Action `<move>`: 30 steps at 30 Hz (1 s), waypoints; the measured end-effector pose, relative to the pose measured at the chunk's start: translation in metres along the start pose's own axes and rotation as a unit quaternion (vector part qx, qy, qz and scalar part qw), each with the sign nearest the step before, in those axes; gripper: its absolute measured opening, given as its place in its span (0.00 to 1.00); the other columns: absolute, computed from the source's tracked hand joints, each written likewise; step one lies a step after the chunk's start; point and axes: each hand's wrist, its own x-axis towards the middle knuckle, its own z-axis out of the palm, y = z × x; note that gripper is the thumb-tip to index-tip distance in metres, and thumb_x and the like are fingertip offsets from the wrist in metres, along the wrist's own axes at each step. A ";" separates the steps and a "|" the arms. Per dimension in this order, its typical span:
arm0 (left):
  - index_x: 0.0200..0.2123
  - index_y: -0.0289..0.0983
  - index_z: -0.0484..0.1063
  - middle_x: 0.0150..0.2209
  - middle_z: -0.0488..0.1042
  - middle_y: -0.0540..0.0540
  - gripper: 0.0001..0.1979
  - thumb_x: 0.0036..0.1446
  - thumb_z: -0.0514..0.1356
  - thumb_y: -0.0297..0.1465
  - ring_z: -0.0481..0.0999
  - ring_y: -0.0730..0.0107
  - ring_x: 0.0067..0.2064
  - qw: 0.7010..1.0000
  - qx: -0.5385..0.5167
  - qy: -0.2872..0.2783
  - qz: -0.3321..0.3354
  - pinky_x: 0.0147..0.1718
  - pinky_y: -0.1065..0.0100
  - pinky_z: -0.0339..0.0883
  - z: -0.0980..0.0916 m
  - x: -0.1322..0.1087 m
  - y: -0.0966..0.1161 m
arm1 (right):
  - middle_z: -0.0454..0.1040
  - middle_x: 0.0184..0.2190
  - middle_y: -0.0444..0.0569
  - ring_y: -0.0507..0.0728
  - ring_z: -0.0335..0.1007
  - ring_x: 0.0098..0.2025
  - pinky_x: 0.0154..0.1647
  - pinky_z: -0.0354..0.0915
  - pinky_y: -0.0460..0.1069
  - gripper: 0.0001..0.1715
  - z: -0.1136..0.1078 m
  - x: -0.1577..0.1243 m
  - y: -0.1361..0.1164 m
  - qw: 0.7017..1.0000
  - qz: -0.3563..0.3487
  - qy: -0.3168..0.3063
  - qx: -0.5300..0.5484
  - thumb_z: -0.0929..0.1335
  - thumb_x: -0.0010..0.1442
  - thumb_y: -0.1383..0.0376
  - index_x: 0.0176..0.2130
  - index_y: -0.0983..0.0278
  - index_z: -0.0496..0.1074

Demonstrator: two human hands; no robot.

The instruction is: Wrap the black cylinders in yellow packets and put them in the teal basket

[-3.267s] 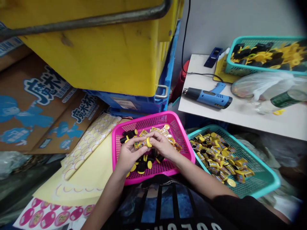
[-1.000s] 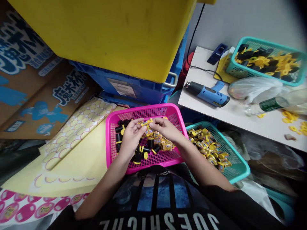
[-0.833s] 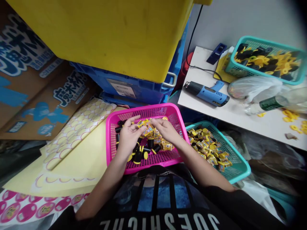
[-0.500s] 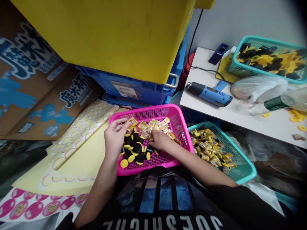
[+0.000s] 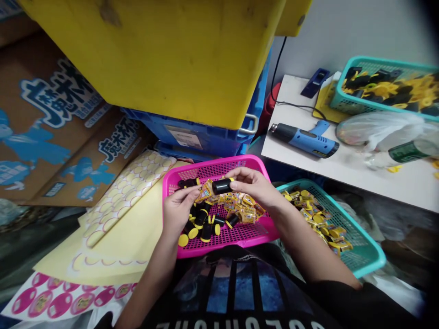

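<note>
My left hand (image 5: 180, 205) pinches a yellow printed plastic sleeve (image 5: 206, 190) between thumb and fingertips, over the pink basket (image 5: 270, 234). Close to its right, my right hand (image 5: 254, 186) grips a small black canister with a yellow cap (image 5: 222, 186), held on its side with its black end toward the sleeve. Whether sleeve and canister touch, I cannot tell. Beneath my hands, more black canisters (image 5: 206, 232) with yellow caps lie in the basket's left half. A heap of loose printed sleeves (image 5: 247, 212) lies in its right half.
A teal basket (image 5: 372, 249) of yellow-wrapped canisters stands at the right. On the white table (image 5: 291, 171) lie a blue heat gun (image 5: 308, 139) and another teal basket (image 5: 338, 98) of black and yellow parts. Yellow and blue crates (image 5: 164, 68) rise ahead; sticker sheets (image 5: 120, 228) lie left.
My right hand has come up out of the basket with a black canister and moved beside the left hand. My left hand still holds a sleeve. The view has shifted slightly.
</note>
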 end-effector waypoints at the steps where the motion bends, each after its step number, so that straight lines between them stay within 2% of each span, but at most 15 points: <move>1: 0.34 0.39 0.81 0.35 0.83 0.45 0.12 0.48 0.67 0.39 0.82 0.59 0.38 1.000 0.001 -0.003 0.008 0.41 0.60 0.76 0.000 -0.001 0.000 | 0.75 0.31 0.44 0.50 0.71 0.32 0.37 0.67 0.48 0.19 0.002 0.001 0.000 1.000 0.009 -0.008 -0.003 0.76 0.48 0.58 0.38 0.63 0.74; 7: 0.33 0.41 0.82 0.34 0.83 0.45 0.10 0.47 0.68 0.39 0.82 0.60 0.36 0.998 0.016 -0.042 0.032 0.40 0.60 0.76 0.000 0.001 0.002 | 0.75 0.28 0.44 0.49 0.70 0.28 0.33 0.67 0.47 0.17 0.001 0.003 0.005 0.998 0.035 -0.031 -0.031 0.75 0.49 0.58 0.36 0.65 0.75; 12: 0.36 0.39 0.81 0.35 0.83 0.44 0.16 0.44 0.69 0.41 0.81 0.60 0.36 0.992 -0.013 -0.120 -0.030 0.38 0.61 0.76 0.001 0.003 0.009 | 0.75 0.31 0.43 0.50 0.71 0.32 0.36 0.68 0.48 0.20 0.007 0.000 0.015 0.999 -0.008 -0.010 -0.034 0.76 0.47 0.61 0.40 0.63 0.73; 15: 0.38 0.38 0.80 0.39 0.82 0.43 0.19 0.40 0.72 0.38 0.81 0.59 0.40 0.985 -0.044 -0.154 -0.061 0.40 0.60 0.76 0.003 -0.001 0.013 | 0.74 0.31 0.43 0.51 0.70 0.31 0.36 0.68 0.49 0.22 0.015 -0.002 0.026 0.999 -0.026 0.015 -0.036 0.77 0.45 0.61 0.41 0.62 0.73; 18: 0.38 0.38 0.79 0.41 0.81 0.43 0.19 0.39 0.72 0.35 0.80 0.60 0.42 0.986 -0.063 -0.140 -0.064 0.44 0.60 0.74 0.007 -0.008 0.012 | 0.75 0.32 0.44 0.52 0.71 0.34 0.40 0.68 0.50 0.20 0.025 -0.004 0.037 0.999 -0.030 0.015 0.026 0.77 0.45 0.59 0.38 0.61 0.73; 20: 0.38 0.38 0.78 0.41 0.81 0.43 0.17 0.42 0.71 0.34 0.80 0.61 0.43 0.985 -0.083 -0.138 -0.065 0.44 0.60 0.74 0.010 -0.012 0.009 | 0.75 0.37 0.46 0.53 0.72 0.39 0.45 0.68 0.51 0.18 0.030 -0.006 0.041 0.995 -0.028 0.014 0.096 0.75 0.49 0.55 0.38 0.60 0.74; 22: 0.39 0.39 0.78 0.42 0.80 0.44 0.16 0.44 0.70 0.34 0.79 0.62 0.43 0.984 -0.103 -0.137 -0.056 0.44 0.60 0.74 0.014 -0.015 0.007 | 0.75 0.43 0.48 0.55 0.71 0.44 0.48 0.67 0.52 0.19 0.035 -0.007 0.044 0.988 -0.001 -0.011 0.157 0.72 0.53 0.52 0.42 0.59 0.73; 25: 0.37 0.38 0.78 0.41 0.81 0.45 0.15 0.43 0.70 0.32 0.79 0.61 0.45 0.985 -0.110 -0.127 -0.033 0.47 0.59 0.72 0.019 -0.017 0.006 | 0.73 0.46 0.50 0.56 0.71 0.45 0.48 0.68 0.54 0.26 0.040 -0.010 0.047 0.969 0.063 -0.092 0.222 0.70 0.56 0.50 0.51 0.57 0.70; 27: 0.36 0.38 0.78 0.40 0.81 0.44 0.15 0.42 0.71 0.32 0.79 0.60 0.45 0.986 -0.102 -0.133 -0.026 0.48 0.58 0.72 0.019 -0.018 0.007 | 0.73 0.47 0.51 0.56 0.71 0.44 0.48 0.68 0.54 0.27 0.040 -0.012 0.047 0.956 0.076 -0.123 0.254 0.70 0.56 0.50 0.52 0.58 0.69; 30: 0.36 0.39 0.79 0.40 0.81 0.44 0.14 0.43 0.71 0.31 0.79 0.59 0.45 0.982 -0.100 -0.159 -0.003 0.47 0.58 0.73 0.018 -0.021 0.010 | 0.73 0.48 0.52 0.56 0.71 0.45 0.47 0.67 0.52 0.26 0.037 -0.016 0.045 0.951 0.064 -0.129 0.275 0.70 0.56 0.51 0.50 0.60 0.71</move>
